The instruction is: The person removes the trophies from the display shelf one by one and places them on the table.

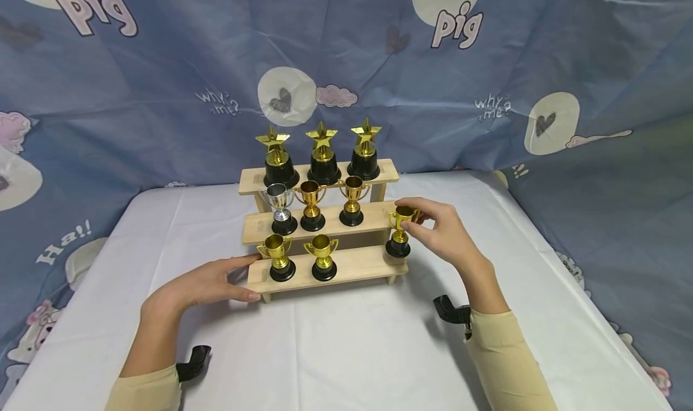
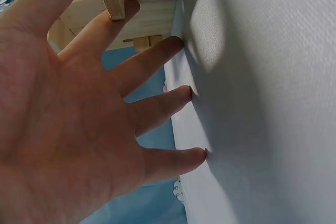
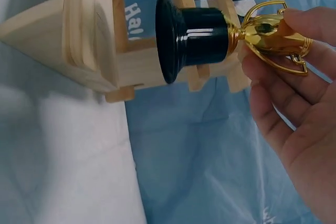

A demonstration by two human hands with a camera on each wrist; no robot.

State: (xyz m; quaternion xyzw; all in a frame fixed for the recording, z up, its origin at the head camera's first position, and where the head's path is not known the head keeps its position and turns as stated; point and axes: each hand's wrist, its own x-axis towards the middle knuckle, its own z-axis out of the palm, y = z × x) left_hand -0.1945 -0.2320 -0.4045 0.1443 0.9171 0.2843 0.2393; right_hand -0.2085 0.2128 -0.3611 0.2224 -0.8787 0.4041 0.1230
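My right hand [image 1: 449,230] pinches a small gold trophy cup [image 1: 399,233] by its bowl, over the right end of the bottom step of a wooden three-step stand [image 1: 363,266]. In the right wrist view the black base [image 3: 202,38] of this cup is apart from the step board. The left hand [image 1: 208,281] is at the stand's left end, its fingers fairly straight and spread in the left wrist view, fingertips at the board's end [image 2: 113,3]. On the bottom step stand two gold cups, one [image 1: 277,257] at the left and another [image 1: 323,257] near the middle.
A silver cup [image 1: 279,209] and two gold cups [image 1: 311,206] [image 1: 352,201] stand on the middle step. Three gold star trophies [image 1: 323,158] line the top step. The stand is on a white-covered table [image 1: 346,351], with a blue patterned cloth [image 1: 379,74] behind.
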